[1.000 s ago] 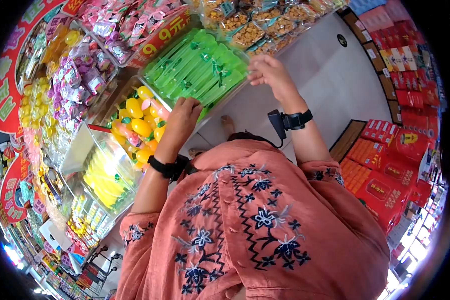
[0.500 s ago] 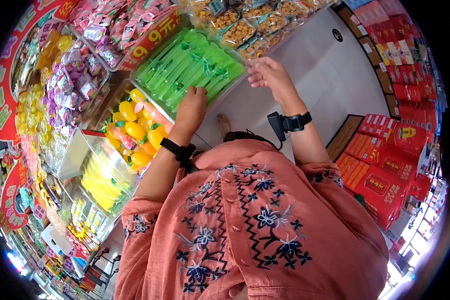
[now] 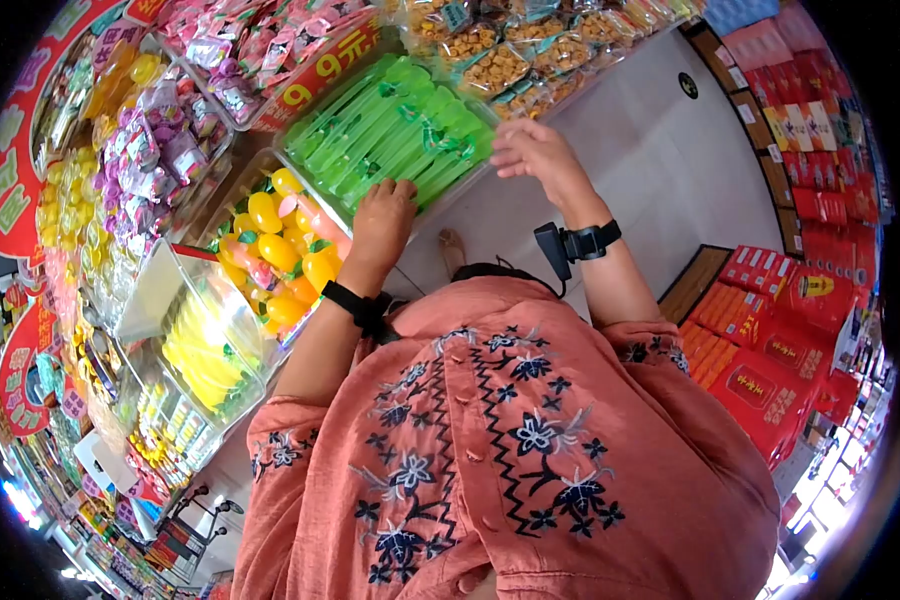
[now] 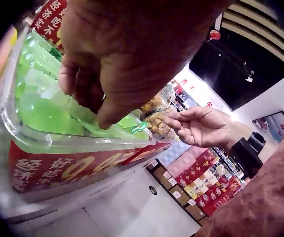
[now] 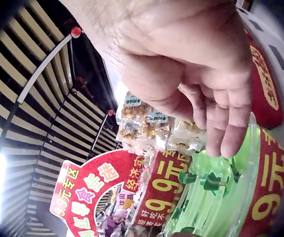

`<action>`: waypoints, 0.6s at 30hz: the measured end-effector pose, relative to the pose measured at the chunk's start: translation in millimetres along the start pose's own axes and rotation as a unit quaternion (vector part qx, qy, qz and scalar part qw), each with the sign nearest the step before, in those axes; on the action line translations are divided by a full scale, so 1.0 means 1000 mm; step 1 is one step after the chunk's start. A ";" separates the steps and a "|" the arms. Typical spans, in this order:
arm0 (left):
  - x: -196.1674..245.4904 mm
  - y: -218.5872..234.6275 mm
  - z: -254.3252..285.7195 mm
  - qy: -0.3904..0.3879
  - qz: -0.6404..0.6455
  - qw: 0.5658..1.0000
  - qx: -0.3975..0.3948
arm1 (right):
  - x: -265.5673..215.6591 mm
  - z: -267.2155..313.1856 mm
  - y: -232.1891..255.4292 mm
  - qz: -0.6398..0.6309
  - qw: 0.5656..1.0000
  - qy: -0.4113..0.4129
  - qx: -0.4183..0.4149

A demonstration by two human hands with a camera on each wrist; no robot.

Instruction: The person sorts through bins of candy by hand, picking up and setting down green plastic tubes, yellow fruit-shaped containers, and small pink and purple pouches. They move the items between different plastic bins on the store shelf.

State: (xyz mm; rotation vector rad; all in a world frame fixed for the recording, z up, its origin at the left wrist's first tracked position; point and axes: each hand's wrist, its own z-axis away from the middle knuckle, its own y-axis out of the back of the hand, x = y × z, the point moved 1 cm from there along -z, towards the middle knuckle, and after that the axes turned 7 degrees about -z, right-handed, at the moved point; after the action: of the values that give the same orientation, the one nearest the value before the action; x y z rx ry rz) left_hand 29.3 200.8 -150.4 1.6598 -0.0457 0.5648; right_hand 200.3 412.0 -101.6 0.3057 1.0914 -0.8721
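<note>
A clear plastic bin (image 3: 322,205) holds long, translucent green packs (image 3: 390,130) with round ends and small green ties. My left hand (image 3: 384,220) reaches over the bin's near edge with bent fingers. In the left wrist view its thumb and fingers (image 4: 69,79) point down onto the green packs; I cannot tell whether they pinch one. My right hand (image 3: 542,160) is at the bin's right corner, with loosely bent fingers and nothing in them. In the right wrist view its fingertips (image 5: 228,148) overlap the ends of the green packs.
Yellow mango-shaped packs (image 3: 270,240) fill the bin to the left, and yellow packs (image 3: 205,350) fill another nearer bin. Bagged brown snacks (image 3: 495,68) lie beyond the green ones. A red price sign (image 3: 325,75) stands behind. Red boxes (image 3: 760,360) are stacked at right.
My left hand has moved slightly right and farther over the green packs' bin. My right hand stays by the bin's corner with little change.
</note>
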 end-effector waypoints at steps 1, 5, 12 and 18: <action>0.000 0.001 0.001 0.000 0.013 1.000 0.002 | 0.001 0.000 -0.003 0.014 1.000 -0.005 0.000; -0.001 -0.002 -0.001 0.000 0.019 1.000 -0.006 | 0.001 -0.003 -0.015 0.070 0.997 -0.019 -0.009; -0.039 0.076 0.001 0.089 0.150 0.978 0.113 | -0.038 -0.002 -0.049 0.079 0.993 0.044 -0.078; -0.034 0.144 0.041 0.185 0.219 0.949 0.131 | -0.038 -0.012 -0.090 0.119 0.978 0.041 -0.167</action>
State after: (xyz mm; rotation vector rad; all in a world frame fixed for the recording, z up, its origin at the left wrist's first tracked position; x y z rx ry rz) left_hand -36.6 126.1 -32.9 1.7801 -0.0681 1.2613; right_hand 119.0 379.2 -57.5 0.1885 1.2282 -0.4562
